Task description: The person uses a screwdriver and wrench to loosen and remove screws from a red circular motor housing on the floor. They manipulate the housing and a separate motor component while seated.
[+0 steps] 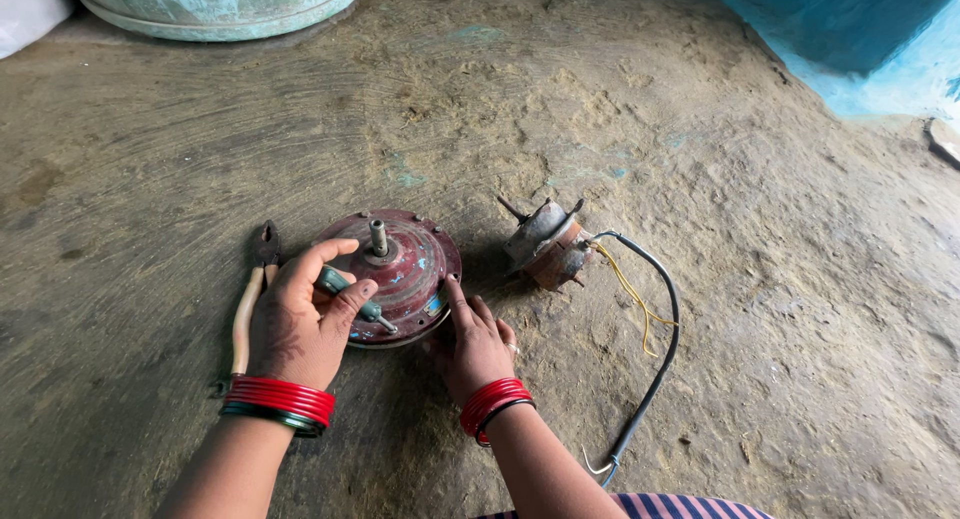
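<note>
Lying flat on the dirt floor (pixel 700 159), a round red motor cover (pixel 405 274) is kept steady from both sides. A screwdriver (pixel 350 297) with a green handle is pinched in the fingers of the left hand (pixel 300 324), its tip laid on the cover's near side. The right hand (pixel 472 349) is pressed against the cover's right edge, fingers close together, so it cannot slide. Pliers (pixel 255 289) are left just to the left. A rusty motor part (pixel 548 247) with a black cable (pixel 655 359) is set to the right.
</note>
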